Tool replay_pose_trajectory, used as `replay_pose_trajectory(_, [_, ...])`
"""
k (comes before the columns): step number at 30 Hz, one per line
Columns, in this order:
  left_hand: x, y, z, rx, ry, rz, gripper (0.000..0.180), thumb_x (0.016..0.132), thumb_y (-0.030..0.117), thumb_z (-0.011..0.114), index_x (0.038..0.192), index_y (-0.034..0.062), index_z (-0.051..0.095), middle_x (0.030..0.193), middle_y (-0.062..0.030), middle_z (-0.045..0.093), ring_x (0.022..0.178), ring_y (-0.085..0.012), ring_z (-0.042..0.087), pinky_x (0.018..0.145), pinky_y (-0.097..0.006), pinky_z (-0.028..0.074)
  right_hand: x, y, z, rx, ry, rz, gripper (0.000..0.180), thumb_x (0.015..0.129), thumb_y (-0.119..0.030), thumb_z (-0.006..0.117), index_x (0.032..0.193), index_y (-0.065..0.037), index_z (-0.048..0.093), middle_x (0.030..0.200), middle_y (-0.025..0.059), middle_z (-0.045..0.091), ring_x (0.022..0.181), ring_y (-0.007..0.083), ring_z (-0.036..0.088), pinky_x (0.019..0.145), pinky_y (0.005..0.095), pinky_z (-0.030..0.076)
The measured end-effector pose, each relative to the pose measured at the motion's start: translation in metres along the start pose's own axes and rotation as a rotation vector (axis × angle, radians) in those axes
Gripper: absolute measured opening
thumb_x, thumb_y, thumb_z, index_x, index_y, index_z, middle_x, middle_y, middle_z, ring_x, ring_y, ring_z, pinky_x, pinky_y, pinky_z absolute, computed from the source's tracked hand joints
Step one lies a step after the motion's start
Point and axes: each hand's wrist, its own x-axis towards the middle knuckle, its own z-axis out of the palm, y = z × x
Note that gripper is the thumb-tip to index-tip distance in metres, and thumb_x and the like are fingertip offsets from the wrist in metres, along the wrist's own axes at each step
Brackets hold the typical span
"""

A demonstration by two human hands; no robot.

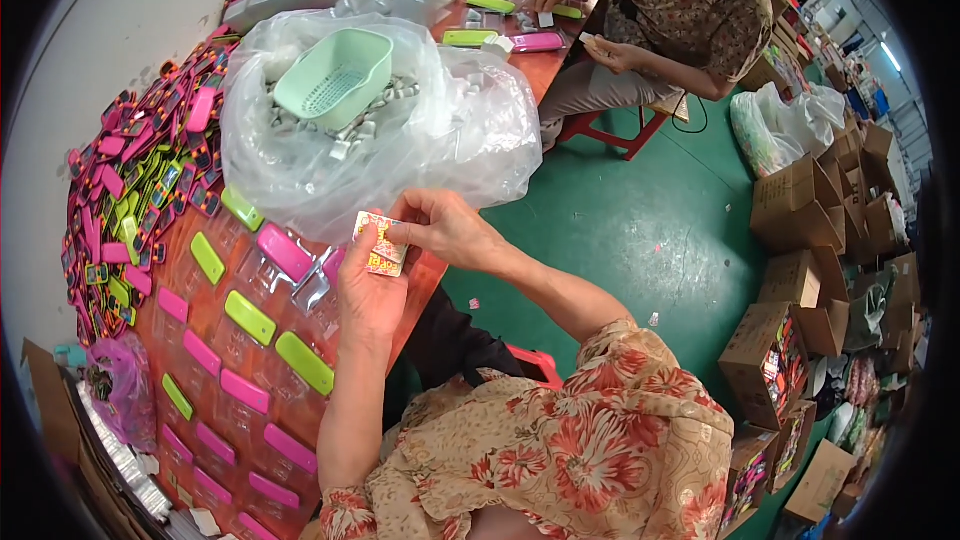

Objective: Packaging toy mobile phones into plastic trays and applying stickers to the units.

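Note:
Over the table's right edge, my left hand (370, 290) holds a small printed card (383, 248), or a thin stack of them, in red, yellow and white. The fingers of my right hand (448, 227) are closed on the card's upper right side. Just beyond my hands lies a large clear plastic bag (480, 155) with many small whitish pieces (345, 145) in it. A mint-green basket (340, 75) rests tilted on those pieces. To the left of my hands, pink phone-shaped toys (285, 252) and lime-green ones (250, 317) sit in clear plastic shells in rows.
The red table (150, 340) carries a heap of pink, green and black toys (150, 210) along the wall. At the far right of the table, a seated co-worker (690, 10) handles small white pieces. Cardboard boxes (795, 205) line the green floor's right side.

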Motion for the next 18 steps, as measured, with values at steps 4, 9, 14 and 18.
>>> replay_pose_trajectory(4, [0.020,-0.009,0.003,0.037,0.006,0.004,0.027,0.078,0.019,0.056,0.100,0.0060,0.049,0.094,-0.0048,0.054,0.088,-0.0164,0.051,0.079,-0.032,0.039,0.007,0.016,-0.012,0.005,0.050,-0.074,0.014,0.076,-0.010,0.058,0.080,0.002,0.052,0.067,0.0029,0.054,0.064,0.0069,0.050,0.058,0.0233,0.043])
replay_pose_trajectory(9, [0.028,-0.017,-0.004,0.046,0.012,-0.068,0.028,0.077,0.020,0.057,0.101,0.0066,0.048,0.093,-0.0033,0.054,0.086,-0.0154,0.051,0.075,-0.032,0.041,0.008,0.017,-0.025,0.030,0.050,0.011,0.014,0.076,-0.011,0.057,0.079,0.002,0.052,0.067,0.0023,0.054,0.063,0.0070,0.049,0.057,0.0234,0.042])
replay_pose_trajectory(14, [0.028,-0.023,-0.002,0.088,-0.021,-0.054,0.027,0.077,0.014,0.057,0.101,0.0066,0.047,0.093,-0.0031,0.054,0.086,-0.0151,0.052,0.072,-0.031,0.043,0.007,0.018,-0.035,-0.033,0.044,0.049,0.016,0.074,-0.013,0.059,0.077,0.001,0.051,0.065,0.0018,0.053,0.062,0.0065,0.048,0.055,0.0232,0.041])
replay_pose_trajectory(18, [0.027,-0.022,0.001,0.072,0.046,-0.062,0.026,0.077,0.011,0.056,0.101,0.0061,0.047,0.093,-0.0038,0.054,0.086,-0.0158,0.053,0.070,-0.032,0.044,0.006,0.014,-0.039,-0.094,0.013,0.068,0.019,0.074,-0.015,0.059,0.073,0.000,0.049,0.063,0.0014,0.052,0.059,0.0063,0.046,0.052,0.0234,0.039])
